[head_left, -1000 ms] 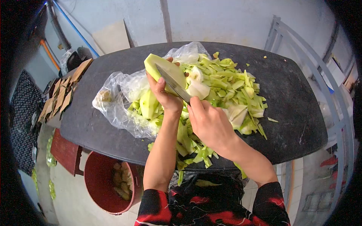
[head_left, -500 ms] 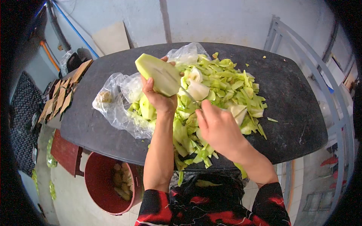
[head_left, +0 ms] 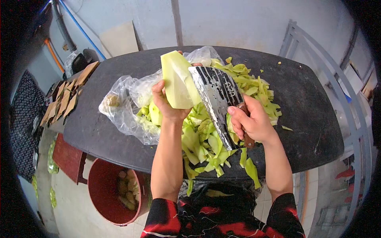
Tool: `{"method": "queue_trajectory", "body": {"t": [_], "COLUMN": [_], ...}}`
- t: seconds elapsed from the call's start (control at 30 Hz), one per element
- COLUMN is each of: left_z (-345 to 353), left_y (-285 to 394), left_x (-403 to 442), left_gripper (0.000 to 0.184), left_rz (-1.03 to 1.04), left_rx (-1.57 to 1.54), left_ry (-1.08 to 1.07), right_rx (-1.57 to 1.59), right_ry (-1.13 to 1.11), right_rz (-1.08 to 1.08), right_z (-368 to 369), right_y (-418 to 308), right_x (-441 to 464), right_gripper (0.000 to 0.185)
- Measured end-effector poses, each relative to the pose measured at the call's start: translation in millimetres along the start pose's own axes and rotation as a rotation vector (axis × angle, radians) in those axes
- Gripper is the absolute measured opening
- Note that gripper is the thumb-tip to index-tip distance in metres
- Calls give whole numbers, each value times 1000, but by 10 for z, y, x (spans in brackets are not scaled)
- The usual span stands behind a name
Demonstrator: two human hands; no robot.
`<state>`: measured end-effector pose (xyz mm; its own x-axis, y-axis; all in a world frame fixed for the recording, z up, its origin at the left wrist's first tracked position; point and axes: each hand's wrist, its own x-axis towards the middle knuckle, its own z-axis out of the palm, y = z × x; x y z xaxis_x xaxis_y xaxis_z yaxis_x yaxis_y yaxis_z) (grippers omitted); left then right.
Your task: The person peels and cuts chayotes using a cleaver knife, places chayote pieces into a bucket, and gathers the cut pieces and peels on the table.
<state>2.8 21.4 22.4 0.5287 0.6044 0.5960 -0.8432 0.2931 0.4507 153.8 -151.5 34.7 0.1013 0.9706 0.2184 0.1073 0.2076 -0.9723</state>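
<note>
A pale green peeled piece of vegetable (head_left: pixel 176 81) is held up in my left hand (head_left: pixel 170 107), its fingers wrapped round the sides. Just to its right, a broad cleaver (head_left: pixel 216 99) shows its flat face, dark with a worn silvery edge. My right hand (head_left: pixel 254 121) grips the brown wooden handle. Beneath both hands lies a heap of green peelings (head_left: pixel 202 139), partly hidden by the blade. The blade's upper left side is close to the vegetable; whether they touch, I cannot tell.
On the dark table (head_left: pixel 301 107), a clear plastic bag (head_left: pixel 129 105) lies left of the heap. A red bin (head_left: pixel 115 214) with pieces inside stands below the table's front left. Cardboard pieces (head_left: pixel 65 99) are at the left, a grey metal frame (head_left: pixel 349 91) at the right.
The cleaver has turned from nearly edge-on to flat-face view and moved right of the vegetable. My left hand has turned the vegetable more upright.
</note>
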Motion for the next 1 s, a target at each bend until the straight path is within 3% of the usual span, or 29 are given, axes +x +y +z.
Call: {"method": "queue_trajectory", "body": {"t": [0.3,0.63,1.0], "left_z": [-6,-9,95], "left_y": [-64,-64,-203], "left_x": [-72,-80,-109], "left_gripper": [79,77,66], "left_rz": [-88,-20,-111], "left_rx": [-149,-15,26], "left_ry": [-1,66,201], "right_rx": [55,76,141], "right_ry": [-32,10,13], "right_rz": [-50,-22,-49], "right_z": [8,-54,-57], "right_y": [121,36,84], "right_x": [86,36,96], "right_gripper": [19,16,19]}}
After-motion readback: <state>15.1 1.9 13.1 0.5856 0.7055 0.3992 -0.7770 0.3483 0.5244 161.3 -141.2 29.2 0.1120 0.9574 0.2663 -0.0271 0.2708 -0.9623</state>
